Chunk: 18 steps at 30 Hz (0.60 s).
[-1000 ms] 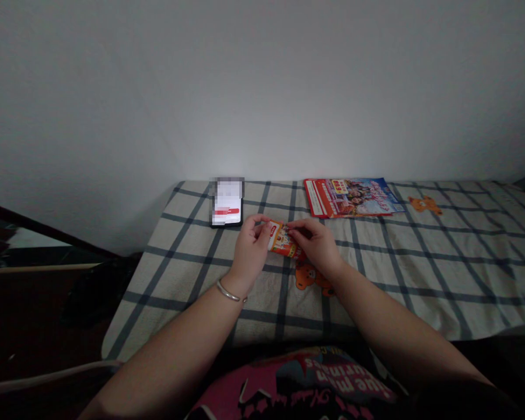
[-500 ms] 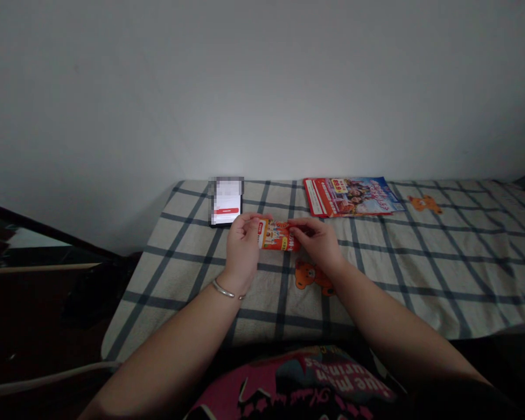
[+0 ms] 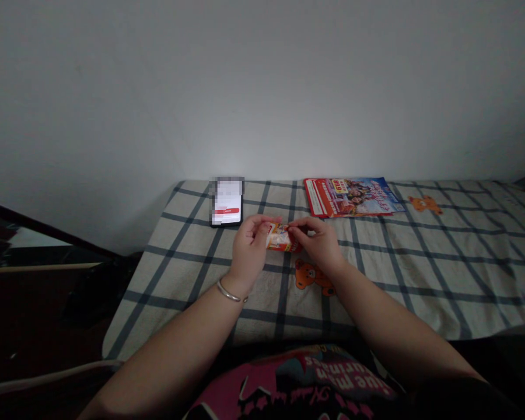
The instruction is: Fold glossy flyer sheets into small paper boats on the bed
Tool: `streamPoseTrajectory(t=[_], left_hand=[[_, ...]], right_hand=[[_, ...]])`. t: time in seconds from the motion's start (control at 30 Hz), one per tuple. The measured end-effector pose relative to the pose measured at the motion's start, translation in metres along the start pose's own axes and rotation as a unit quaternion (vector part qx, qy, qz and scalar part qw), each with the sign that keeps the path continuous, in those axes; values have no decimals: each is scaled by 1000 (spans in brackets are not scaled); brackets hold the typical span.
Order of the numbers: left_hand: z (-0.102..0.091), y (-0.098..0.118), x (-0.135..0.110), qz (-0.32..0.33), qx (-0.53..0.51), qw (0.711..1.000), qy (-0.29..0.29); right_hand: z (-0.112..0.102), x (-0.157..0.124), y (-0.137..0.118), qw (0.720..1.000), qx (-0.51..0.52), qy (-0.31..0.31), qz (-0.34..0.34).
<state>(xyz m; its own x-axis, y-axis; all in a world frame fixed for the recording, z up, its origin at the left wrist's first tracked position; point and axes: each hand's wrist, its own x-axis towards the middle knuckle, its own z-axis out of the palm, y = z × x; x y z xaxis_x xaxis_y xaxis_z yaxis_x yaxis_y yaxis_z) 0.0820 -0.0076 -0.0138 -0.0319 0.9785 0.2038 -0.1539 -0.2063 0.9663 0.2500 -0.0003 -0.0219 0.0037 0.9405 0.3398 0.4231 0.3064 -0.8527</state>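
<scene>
Between my two hands is a small printed packet (image 3: 280,239) in red, orange and white, held above the checked cloth. My left hand (image 3: 251,244), with a silver bangle at the wrist, is closed around the packet's left end, thumb on top. My right hand (image 3: 317,240) pinches its right upper edge between thumb and fingers. The fingertips and part of the packet's far edge hide each other, so I cannot make out whether it is torn. Beyond my left hand lies a phone (image 3: 228,201) with a lit screen.
A stack of colourful printed leaflets (image 3: 354,196) lies near the wall at the back right. The checked cloth (image 3: 179,251) covers the table and carries bear prints (image 3: 425,204). At the left, past the table edge, are a dark slanted bar (image 3: 52,230) and a black bag (image 3: 98,289).
My left hand has shifted slightly right, toward my right hand. The packet is now more bunched and covered by the fingers. My right hand has hardly moved.
</scene>
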Motion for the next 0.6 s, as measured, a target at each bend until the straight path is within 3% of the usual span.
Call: streamPoseTrajectory(t=[0.23, 0.3, 0.47, 0.6], left_hand=[[3, 4, -3, -32, -25, 999, -33], [0, 3, -1, -11, -21, 999, -43], [-11, 1, 7, 74, 103, 990, -65], [-17, 1, 10, 90, 249, 960, -87]], right_hand=[[-4, -1, -11, 1000, 7, -10, -18], [-8, 1, -10, 1000, 17, -5, -13], [-18, 6, -3, 995, 73, 49, 37], [-22, 8, 3, 992, 97, 71, 45]])
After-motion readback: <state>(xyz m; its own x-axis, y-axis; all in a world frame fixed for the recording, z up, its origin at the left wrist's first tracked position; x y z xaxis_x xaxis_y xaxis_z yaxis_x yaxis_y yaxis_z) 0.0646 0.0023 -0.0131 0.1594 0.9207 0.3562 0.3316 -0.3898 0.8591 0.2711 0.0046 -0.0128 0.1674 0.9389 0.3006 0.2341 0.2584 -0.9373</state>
